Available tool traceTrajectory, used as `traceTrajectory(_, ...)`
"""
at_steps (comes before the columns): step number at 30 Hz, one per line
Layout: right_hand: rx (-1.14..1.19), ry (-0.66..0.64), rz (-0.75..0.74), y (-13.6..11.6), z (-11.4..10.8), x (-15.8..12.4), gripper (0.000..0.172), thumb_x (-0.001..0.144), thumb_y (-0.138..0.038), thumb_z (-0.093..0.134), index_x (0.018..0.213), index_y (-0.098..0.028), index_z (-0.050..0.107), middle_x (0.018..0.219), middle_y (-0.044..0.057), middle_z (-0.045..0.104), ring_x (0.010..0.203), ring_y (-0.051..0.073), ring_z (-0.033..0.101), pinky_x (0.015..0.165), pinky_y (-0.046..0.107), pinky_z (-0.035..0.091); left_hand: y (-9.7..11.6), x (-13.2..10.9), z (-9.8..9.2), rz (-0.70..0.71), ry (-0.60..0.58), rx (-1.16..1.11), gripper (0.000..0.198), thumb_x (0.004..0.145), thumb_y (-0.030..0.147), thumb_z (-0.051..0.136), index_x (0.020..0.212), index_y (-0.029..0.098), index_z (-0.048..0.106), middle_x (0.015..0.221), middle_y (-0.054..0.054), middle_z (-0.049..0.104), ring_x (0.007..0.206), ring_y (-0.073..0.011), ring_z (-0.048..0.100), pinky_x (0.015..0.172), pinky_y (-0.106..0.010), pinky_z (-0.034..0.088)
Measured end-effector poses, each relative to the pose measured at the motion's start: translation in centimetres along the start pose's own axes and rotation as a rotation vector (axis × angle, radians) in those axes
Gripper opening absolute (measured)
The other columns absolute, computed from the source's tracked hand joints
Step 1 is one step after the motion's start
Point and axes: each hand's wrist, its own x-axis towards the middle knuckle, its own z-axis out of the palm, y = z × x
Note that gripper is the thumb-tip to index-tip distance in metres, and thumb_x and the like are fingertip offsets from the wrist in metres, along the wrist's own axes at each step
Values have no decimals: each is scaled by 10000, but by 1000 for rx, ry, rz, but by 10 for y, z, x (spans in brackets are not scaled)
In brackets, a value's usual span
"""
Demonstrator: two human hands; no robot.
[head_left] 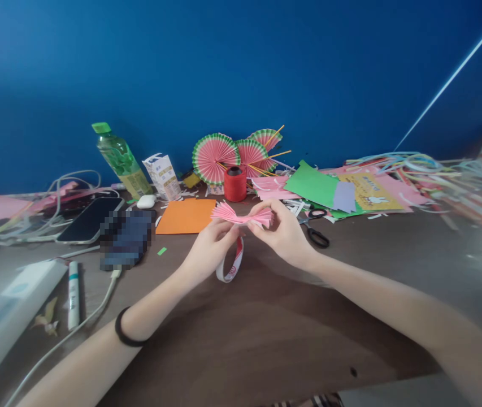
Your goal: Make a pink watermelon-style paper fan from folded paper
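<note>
A pink pleated paper strip (241,215), pinched in the middle like a bow, is held above the brown table (266,328). My left hand (209,251) is closed on its left half. My right hand (282,233) is closed on its right half. A white tape roll with red print (231,267) hangs at my left hand, just above the table. An orange paper sheet (186,215) lies just behind my hands.
Finished watermelon paper fans (232,154) and a red thread spool (235,183) stand at the blue wall. Black scissors (317,229) lie to the right, beside green, yellow and pink papers (342,192). To the left are a green bottle (122,161), a phone (90,220), cables and a glue stick (73,294).
</note>
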Motion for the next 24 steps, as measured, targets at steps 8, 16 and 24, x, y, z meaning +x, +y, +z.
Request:
traceTrajectory(8, 106, -193, -95, 6, -1, -1, 244, 687, -76, 553, 904, -177, 505, 903, 37, 569, 844, 154, 568, 777, 292, 450, 1, -1, -7, 29, 50, 129, 258, 813, 266, 352, 814, 162, 588, 704, 13, 588, 700, -152, 533, 658, -244, 394)
traceTrajectory(16, 368, -267, 100, 13, -4, 7, 268, 764, -179, 524, 1030, -215, 521, 995, 38, 614, 922, 158, 589, 828, 316, 457, 8, -3, -17, 114, 107, 668, 280, 853, 260, 330, 813, 175, 594, 779, -42, 643, 654, -164, 555, 564, -250, 331)
traceTrajectory(24, 253, -340, 283, 6, -4, 8, 353, 856, -463, 403, 729, -164, 542, 706, 9, 578, 696, 150, 534, 706, 304, 430, 4, -9, -2, 331, 83, 1090, 229, 820, 189, 403, 727, 166, 611, 655, -63, 619, 639, -199, 587, 573, -302, 338)
